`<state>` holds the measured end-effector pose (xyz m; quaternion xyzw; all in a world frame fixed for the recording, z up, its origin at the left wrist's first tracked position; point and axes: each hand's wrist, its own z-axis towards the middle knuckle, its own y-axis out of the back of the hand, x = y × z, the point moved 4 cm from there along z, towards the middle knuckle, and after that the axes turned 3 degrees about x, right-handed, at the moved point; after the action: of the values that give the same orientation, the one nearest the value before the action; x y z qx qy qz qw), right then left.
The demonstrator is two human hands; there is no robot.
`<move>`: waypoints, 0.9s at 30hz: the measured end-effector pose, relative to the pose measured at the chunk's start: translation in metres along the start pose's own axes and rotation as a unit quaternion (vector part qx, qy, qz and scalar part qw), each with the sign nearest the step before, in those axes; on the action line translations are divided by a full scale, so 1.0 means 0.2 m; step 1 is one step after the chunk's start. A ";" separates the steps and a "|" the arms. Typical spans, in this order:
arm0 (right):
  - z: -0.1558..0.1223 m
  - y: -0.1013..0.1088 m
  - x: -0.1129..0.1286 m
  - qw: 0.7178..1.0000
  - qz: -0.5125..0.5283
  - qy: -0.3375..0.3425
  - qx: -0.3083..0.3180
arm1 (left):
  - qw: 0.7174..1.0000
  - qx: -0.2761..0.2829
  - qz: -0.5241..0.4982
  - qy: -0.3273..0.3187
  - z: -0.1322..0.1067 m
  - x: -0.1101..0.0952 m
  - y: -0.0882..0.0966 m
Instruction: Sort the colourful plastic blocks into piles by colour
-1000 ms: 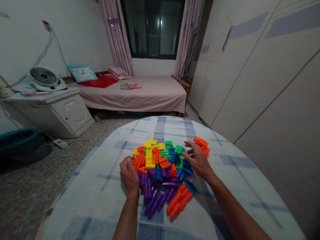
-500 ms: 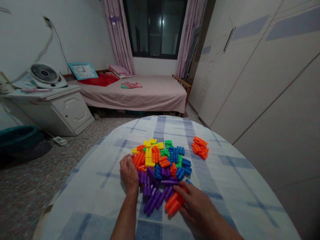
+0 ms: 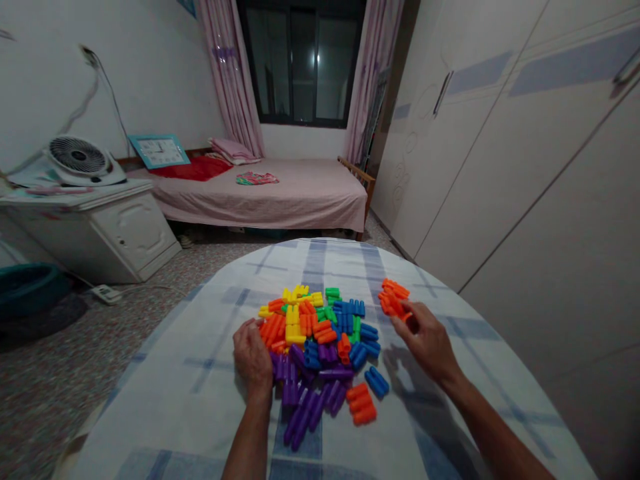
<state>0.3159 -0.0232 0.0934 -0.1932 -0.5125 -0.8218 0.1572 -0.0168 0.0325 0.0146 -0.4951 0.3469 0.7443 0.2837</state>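
A pile of plastic building blocks shaped like joined tubes lies on the table: yellow blocks (image 3: pixel 292 320), green blocks (image 3: pixel 332 293), blue blocks (image 3: pixel 350 317) and purple blocks (image 3: pixel 295 383). My left hand (image 3: pixel 253 357) rests on the cloth along the pile's left side, fingers loosely bent against the orange blocks (image 3: pixel 273 328), gripping nothing that I see. My right hand (image 3: pixel 425 339) is at the separate orange heap (image 3: pixel 393 297), thumb and fingers around an orange block (image 3: pixel 412 323), partly hidden. Nearer me, one orange block (image 3: pixel 361 403) and one blue block (image 3: pixel 377 382) lie apart from the pile.
A blue-and-white checked cloth (image 3: pixel 200 427) covers the rounded table. Beyond stand a bed (image 3: pixel 300 200), a white cabinet (image 3: pixel 135 233) with a fan (image 3: pixel 80 160) on top, and a teal tub (image 3: pixel 30 290). A tall wardrobe (image 3: pixel 525 220) runs along the right.
My right hand has moved away from the near orange block, forward and right to the orange heap. That near block now lies uncovered. My left hand stays beside the pile; the view has shifted slightly.
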 end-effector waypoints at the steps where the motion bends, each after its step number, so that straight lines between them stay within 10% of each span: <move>1: 0.07 0.00 -0.07 0.999 -0.037 -0.020 -0.022 | 1.000 0.000 0.000 0.002 0.00 0.00 0.00; 8: 0.31 -0.09 -0.30 0.978 -0.185 -0.089 0.029 | 1.000 0.002 -0.003 0.011 0.00 0.00 0.00; 12: 0.17 -0.08 -0.15 0.994 -0.094 -0.040 0.036 | 1.000 -0.001 0.003 0.001 0.00 0.00 0.00; 19: -0.32 -0.15 0.25 0.944 0.079 0.090 0.309 | 1.000 -0.004 0.003 0.002 0.00 0.01 0.00; 27: -0.43 -0.19 0.32 0.943 -0.007 0.138 0.303 | 1.000 0.000 0.007 0.008 0.00 0.01 0.00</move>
<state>0.2288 -0.0876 0.0595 -0.0174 -0.7122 -0.6471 0.2715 -0.0176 0.0332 0.0130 -0.4990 0.3528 0.7420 0.2758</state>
